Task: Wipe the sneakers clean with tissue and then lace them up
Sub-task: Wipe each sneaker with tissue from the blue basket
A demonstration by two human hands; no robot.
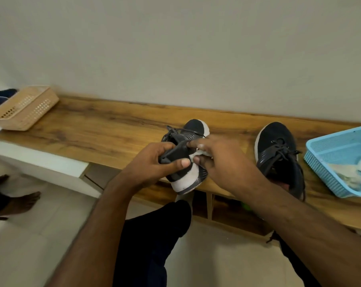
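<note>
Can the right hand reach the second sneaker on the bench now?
Probably yes: the second sneaker lies uncovered beside the right hand, but that hand holds tissue against the first sneaker.

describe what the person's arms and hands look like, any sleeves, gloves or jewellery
Both forearms are bare as far as the frame shows: no sleeves reach them. The left hand and right hand wear no gloves, and no rings, watch or bracelets show on the visible fingers or wrists. The nails are short and unpainted. Below the arms, dark trousers cover the legs.
</note>
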